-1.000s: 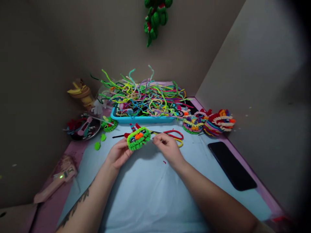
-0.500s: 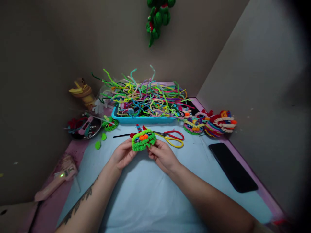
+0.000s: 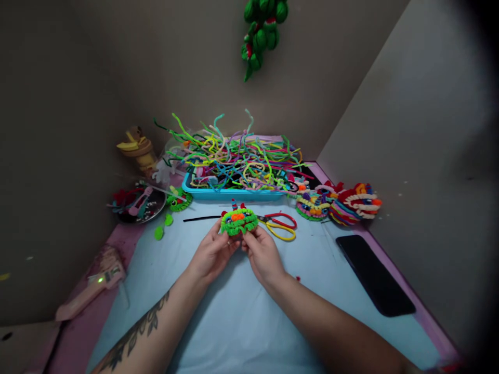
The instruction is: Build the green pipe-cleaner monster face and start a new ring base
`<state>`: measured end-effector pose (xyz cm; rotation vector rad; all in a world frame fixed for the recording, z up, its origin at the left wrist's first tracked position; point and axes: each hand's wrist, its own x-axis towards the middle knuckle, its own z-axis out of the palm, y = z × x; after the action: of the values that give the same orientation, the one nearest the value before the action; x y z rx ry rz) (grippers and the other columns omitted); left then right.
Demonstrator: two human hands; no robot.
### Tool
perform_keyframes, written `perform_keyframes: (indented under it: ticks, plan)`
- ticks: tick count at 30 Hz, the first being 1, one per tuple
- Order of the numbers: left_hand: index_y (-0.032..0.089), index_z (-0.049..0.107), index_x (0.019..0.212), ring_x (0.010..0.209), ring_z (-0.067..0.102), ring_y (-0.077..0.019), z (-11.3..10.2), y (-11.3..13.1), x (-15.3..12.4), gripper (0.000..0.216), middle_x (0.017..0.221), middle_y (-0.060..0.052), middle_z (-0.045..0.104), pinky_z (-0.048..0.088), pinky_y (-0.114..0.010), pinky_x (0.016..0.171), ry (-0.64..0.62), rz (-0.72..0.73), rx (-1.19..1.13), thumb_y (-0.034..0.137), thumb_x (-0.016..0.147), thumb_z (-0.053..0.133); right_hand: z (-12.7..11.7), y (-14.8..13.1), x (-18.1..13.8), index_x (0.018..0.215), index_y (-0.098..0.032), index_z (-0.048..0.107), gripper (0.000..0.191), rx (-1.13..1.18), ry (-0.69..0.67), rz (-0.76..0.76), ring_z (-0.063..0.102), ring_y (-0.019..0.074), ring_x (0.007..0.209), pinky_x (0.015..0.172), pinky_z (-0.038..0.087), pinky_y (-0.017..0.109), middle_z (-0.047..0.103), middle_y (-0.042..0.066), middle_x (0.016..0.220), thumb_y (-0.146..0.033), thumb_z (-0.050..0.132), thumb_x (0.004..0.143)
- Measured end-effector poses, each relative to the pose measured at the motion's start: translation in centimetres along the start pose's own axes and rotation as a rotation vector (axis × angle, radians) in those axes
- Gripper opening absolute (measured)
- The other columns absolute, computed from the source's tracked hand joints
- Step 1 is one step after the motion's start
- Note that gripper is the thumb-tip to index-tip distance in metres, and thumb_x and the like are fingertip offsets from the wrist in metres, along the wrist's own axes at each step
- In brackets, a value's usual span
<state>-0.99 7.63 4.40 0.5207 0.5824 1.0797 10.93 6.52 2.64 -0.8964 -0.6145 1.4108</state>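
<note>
Between my two hands is a green pipe-cleaner animal head [image 3: 239, 222] with an orange nose, shiny eyes, red tips on top and a small striped horn. My left hand [image 3: 215, 250] grips its lower left side, thumb in front. At the lower right edge, the thumb and fingers of my right hand [image 3: 262, 253] pinch it. Just behind it lie scissors [image 3: 284, 231] with one red and one yellow handle; their blades are partly hidden by the head. A thin black stick [image 3: 200, 218] lies to its left.
A blue tray [image 3: 234, 194] heaped with pipe cleaners [image 3: 249, 161] stands at the back. On the left are a metal bowl [image 3: 158, 210], a green piece [image 3: 179, 199] and a pink glue gun [image 3: 93, 293]. Finished colourful pieces [image 3: 353, 203] and a black phone [image 3: 375, 275] lie right.
Both hands and the green head have shifted slightly right and up in view, and the left hand has come closer to the right. A small red bit now shows beside my right wrist.
</note>
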Motion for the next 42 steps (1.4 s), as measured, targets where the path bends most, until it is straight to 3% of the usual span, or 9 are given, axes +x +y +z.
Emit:
perform_keyframes:
  ticks: [13,22,29,42]
  plan:
    - [0.021,0.051,0.118,0.082,0.064,-0.0131,0.2,-0.6,0.3,0.057,0.099,-0.003,0.067,0.050,-0.022,0.073,0.107,0.172,0.129,0.009,0.067,0.074,0.1,1.6,-0.2,0.079,-0.019,0.063,0.017,-0.011,0.025,0.008,0.042,0.0095,0.057,0.055,0.034,0.023,0.056,-0.004,0.067,-0.032,0.071,0.069]
    - [0.020,0.053,0.115,0.084,0.064,-0.0141,0.5,-0.4,0.2,0.055,0.098,-0.003,0.068,0.051,-0.023,0.074,0.130,0.165,0.125,0.011,0.065,0.075,0.1,1.3,-0.3,0.077,-0.019,0.063,0.019,0.004,0.031,0.015,0.043,0.0089,0.057,0.055,0.034,0.023,0.055,-0.004,0.065,-0.032,0.073,0.067]
    - [0.020,0.052,0.115,0.073,0.064,-0.0121,0.2,0.3,0.2,0.055,0.092,-0.002,0.068,0.051,-0.021,0.065,0.130,0.138,0.157,0.013,0.065,0.075,0.2,0.4,-0.6,0.078,-0.017,0.062,0.032,0.219,-0.045,0.165,0.050,0.0106,0.058,0.051,0.035,0.022,0.059,-0.001,0.066,-0.042,0.076,0.064]
    - [0.020,0.052,0.117,0.083,0.063,-0.0143,0.3,-0.1,0.3,0.062,0.099,-0.004,0.067,0.047,-0.025,0.077,0.130,0.203,0.212,0.012,0.062,0.078,0.1,0.6,-0.2,0.076,-0.018,0.062,0.031,0.184,-0.010,0.172,0.047,0.0088,0.055,0.052,0.034,0.022,0.059,-0.003,0.063,-0.036,0.081,0.059]
